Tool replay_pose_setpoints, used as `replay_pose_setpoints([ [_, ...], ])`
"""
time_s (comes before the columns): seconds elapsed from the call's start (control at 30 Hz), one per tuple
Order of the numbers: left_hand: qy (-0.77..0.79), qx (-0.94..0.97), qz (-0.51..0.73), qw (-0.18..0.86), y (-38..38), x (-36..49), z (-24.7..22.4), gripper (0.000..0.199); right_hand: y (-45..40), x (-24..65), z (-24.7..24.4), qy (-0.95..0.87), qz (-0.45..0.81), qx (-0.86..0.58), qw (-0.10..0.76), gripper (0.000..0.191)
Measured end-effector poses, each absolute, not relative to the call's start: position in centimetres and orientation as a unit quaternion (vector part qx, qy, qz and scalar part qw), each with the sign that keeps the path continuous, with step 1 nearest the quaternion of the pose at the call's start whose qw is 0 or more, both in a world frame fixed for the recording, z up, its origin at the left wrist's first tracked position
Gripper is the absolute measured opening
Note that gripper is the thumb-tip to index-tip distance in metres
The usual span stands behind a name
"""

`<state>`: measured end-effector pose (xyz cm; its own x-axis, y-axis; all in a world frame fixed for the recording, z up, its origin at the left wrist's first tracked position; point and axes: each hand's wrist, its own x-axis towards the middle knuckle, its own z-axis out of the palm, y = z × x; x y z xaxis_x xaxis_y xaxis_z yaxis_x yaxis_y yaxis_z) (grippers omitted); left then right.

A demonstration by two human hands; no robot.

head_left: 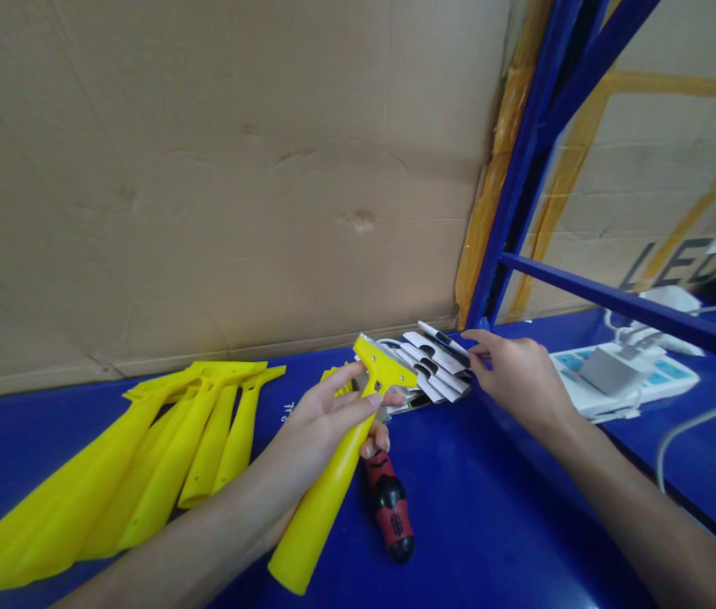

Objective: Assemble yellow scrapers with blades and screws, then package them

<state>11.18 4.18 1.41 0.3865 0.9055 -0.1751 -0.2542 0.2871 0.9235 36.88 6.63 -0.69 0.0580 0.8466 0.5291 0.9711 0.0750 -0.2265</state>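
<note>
Left hand (326, 410) clamps one yellow T-headed plastic scraper (333, 491); just below, one red-and-black screwdriver (389, 503); leftward, at least five yellow plastic handles (171, 474). Right hand (516, 372), grip unclear, meets several white packets (439, 357).

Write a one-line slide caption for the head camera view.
A left hand holds a yellow scraper above the blue surface, the right hand at a pile of white packets.

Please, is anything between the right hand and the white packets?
Nothing visible is: the right hand has its fingers at the right end of the white packets. The yellow scraper in the left hand is to their left.
</note>
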Motion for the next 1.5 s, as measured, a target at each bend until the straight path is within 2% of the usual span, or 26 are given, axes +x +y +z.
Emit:
replay_pose_setpoints([
  [0.1, 0.362, 0.440, 0.422, 0.705, 4.1, 10.8, 1.5, 0.041, 5.9, 36.2, 0.1, -0.653, -0.179, -0.674, 0.295, 0.035],
  [0.2, 0.362, 0.434, 0.444, 0.695, 3.8, 10.0, 1.9, 0.035, 4.6, 34.6, 0.8, -0.642, -0.262, -0.597, 0.404, 0.029],
  [0.27, 0.382, 0.410, 0.468, 0.683, 3.5, 9.1, 2.3, 0.043, 3.4, 33.2, 1.0, -0.640, -0.218, -0.549, 0.491, 0.025],
  [0.33, 0.400, 0.389, 0.492, 0.668, 3.2, 8.0, 2.7, 0.051, 2.3, 31.9, 1.0, -0.657, -0.142, -0.517, 0.531, 0.019],
  [0.37, 0.403, 0.385, 0.501, 0.662, 3.1, 7.4, 2.9, 0.048, 1.8, 31.3, 1.1, -0.670, -0.112, -0.493, 0.544, 0.017],
  [0.47, 0.384, 0.395, 0.493, 0.673, 2.8, 5.7, 3.1, 0.030, 0.8, 29.9, 1.0, -0.736, -0.053, -0.414, 0.532, 0.017],
  [0.57, 0.389, 0.397, 0.489, 0.672, 2.3, 4.7, 2.8, 0.038, 0.8, 29.0, 0.8, -0.757, 0.020, -0.391, 0.524, 0.016],
  [0.6, 0.403, 0.394, 0.495, 0.662, 2.0, 4.5, 2.6, 0.047, 0.9, 28.7, 0.7, -0.751, 0.056, -0.398, 0.524, 0.013],
  [0.7, 0.438, 0.389, 0.502, 0.637, 1.3, 4.3, 2.0, 0.089, 1.4, 27.8, 0.1, -0.689, 0.211, -0.434, 0.541, 0.007],
  [0.77, 0.432, 0.393, 0.507, 0.634, 0.9, 4.3, 1.7, 0.106, 1.8, 27.3, -0.3, -0.625, 0.319, -0.452, 0.550, 0.022],
  [0.83, 0.417, 0.399, 0.514, 0.635, 0.8, 4.3, 1.5, 0.113, 2.0, 27.0, -0.6, -0.572, 0.404, -0.464, 0.543, 0.037],
  [0.9, 0.413, 0.396, 0.517, 0.636, 0.8, 4.2, 1.5, 0.105, 2.1, 27.0, -0.7, -0.541, 0.472, -0.466, 0.517, 0.045],
  [1.0, 0.433, 0.387, 0.516, 0.629, 0.9, 3.8, 1.5, 0.073, 2.1, 27.0, -0.7, -0.538, 0.525, -0.462, 0.470, 0.037],
  [1.07, 0.437, 0.386, 0.516, 0.628, 0.9, 3.7, 1.4, 0.065, 2.0, 27.0, -0.7, -0.552, 0.514, -0.463, 0.466, 0.032],
  [1.2, 0.435, 0.345, 0.524, 0.646, 0.7, 3.9, 1.5, 0.093, 1.8, 26.8, -0.6, -0.565, 0.490, -0.456, 0.482, 0.030],
  [1.27, 0.417, 0.339, 0.522, 0.662, 0.6, 4.0, 1.6, 0.100, 1.7, 26.8, -0.6, -0.566, 0.496, -0.440, 0.491, 0.029],
  [1.5, 0.398, 0.371, 0.493, 0.678, 0.7, 4.1, 1.3, 0.093, 1.9, 26.9, -0.8, -0.544, 0.528, -0.408, 0.508, 0.027],
])
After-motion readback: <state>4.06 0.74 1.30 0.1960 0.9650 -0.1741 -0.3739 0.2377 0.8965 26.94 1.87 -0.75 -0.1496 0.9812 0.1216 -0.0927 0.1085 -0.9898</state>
